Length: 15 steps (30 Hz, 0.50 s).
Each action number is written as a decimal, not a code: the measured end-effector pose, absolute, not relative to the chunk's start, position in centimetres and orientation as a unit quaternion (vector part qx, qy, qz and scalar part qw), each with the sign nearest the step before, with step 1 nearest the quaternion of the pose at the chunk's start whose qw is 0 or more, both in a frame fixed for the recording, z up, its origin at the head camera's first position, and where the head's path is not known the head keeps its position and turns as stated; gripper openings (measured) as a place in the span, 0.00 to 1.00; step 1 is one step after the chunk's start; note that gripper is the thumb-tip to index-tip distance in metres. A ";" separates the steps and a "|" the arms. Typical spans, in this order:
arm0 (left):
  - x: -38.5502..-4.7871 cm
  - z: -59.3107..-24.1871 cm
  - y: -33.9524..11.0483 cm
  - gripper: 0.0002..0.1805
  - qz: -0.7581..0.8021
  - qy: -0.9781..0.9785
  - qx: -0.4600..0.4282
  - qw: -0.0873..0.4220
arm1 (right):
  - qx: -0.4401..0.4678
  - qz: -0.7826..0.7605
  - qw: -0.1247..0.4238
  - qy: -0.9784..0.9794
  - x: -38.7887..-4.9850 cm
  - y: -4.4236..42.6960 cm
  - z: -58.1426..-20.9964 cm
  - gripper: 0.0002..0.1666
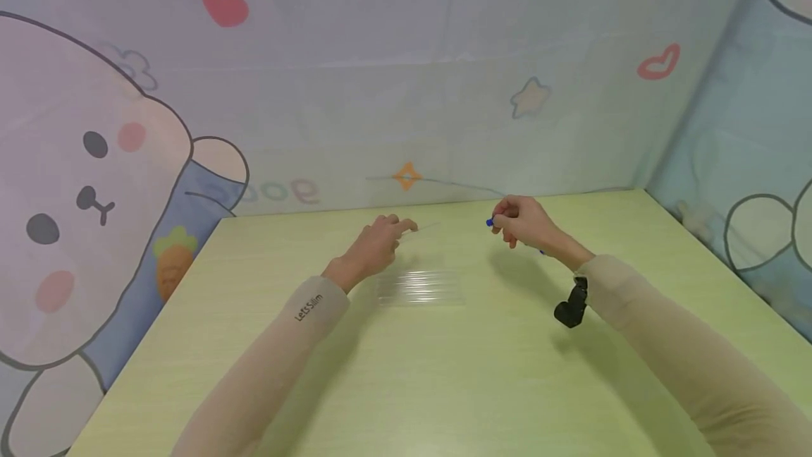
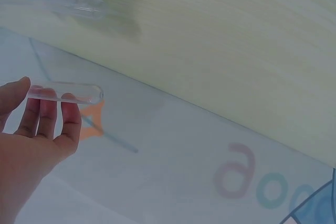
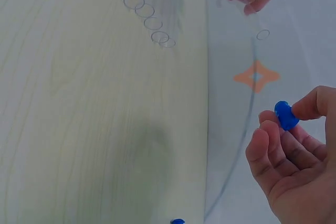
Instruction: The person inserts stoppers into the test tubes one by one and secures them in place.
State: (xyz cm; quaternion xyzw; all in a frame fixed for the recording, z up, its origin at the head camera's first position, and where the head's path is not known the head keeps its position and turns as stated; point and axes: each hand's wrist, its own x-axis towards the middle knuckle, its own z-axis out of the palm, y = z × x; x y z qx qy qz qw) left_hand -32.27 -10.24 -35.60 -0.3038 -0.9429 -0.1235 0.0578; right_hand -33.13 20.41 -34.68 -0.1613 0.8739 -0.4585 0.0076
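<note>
My left hand [image 1: 380, 242] holds a clear test tube [image 2: 79, 92] above the far part of the table, pinched between thumb and fingers. The tube lies nearly level; its rounded end shows in the left wrist view, and its open rim faces my right hand in the right wrist view. To the right, my right hand [image 1: 523, 221] pinches a blue stopper [image 3: 285, 115] between thumb and fingers. Stopper and tube are apart. Several more clear tubes [image 1: 420, 288] lie side by side on the table, below and to the right of my left hand.
Another blue stopper [image 3: 177, 221] lies on the table, partly cut off by the right wrist view's edge. The pale wood-grain table [image 1: 406, 372] ends at a printed cloth backdrop [image 1: 355, 104]. A black device [image 1: 571, 307] hangs at my right wrist.
</note>
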 end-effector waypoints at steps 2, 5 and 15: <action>-32.2 -35.6 -10.2 0.25 -0.123 -0.943 -0.303 0.058 | -0.154 -0.468 0.013 0.870 -33.1 20.2 -34.7 0.12; -32.2 -35.5 -10.1 0.25 -0.125 -0.943 -0.303 0.059 | -0.150 -0.476 0.016 0.866 -33.1 20.0 -34.7 0.14; -32.0 -35.4 -10.0 0.26 -0.131 -0.943 -0.301 0.055 | -0.173 -0.485 0.022 0.857 -33.1 19.2 -34.7 0.15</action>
